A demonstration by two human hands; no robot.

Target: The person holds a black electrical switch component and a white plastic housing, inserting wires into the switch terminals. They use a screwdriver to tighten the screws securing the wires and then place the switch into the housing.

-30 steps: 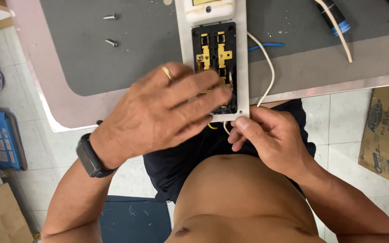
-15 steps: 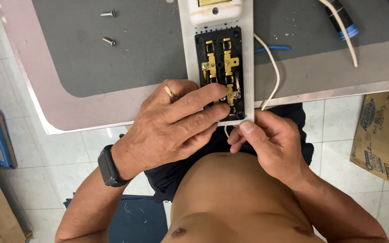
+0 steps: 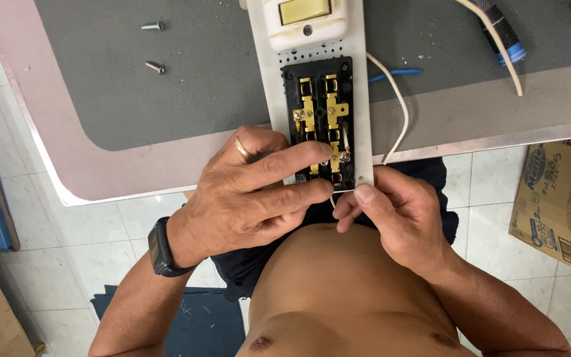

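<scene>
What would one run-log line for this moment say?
left hand: fingers on black socket block | right hand: pinching thin white wire | white panel: overhanging table edge

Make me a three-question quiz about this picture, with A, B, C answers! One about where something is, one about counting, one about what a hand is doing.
1. Where are the loose screws?
A. on the grey mat, far left of the board
B. on the floor
C. in the cardboard box

2. How many loose screws lie there?
A. one
B. two
C. five

3. What is the right hand doing?
A. resting flat on the mat
B. holding a screwdriver
C. pinching the near end of the white board

Answers: 1 A, both lie on the mat up at the left; 2 B, two show, one above the other; 3 C, its thumb and fingers close at the board's near corner, by a thin white wire.
</scene>
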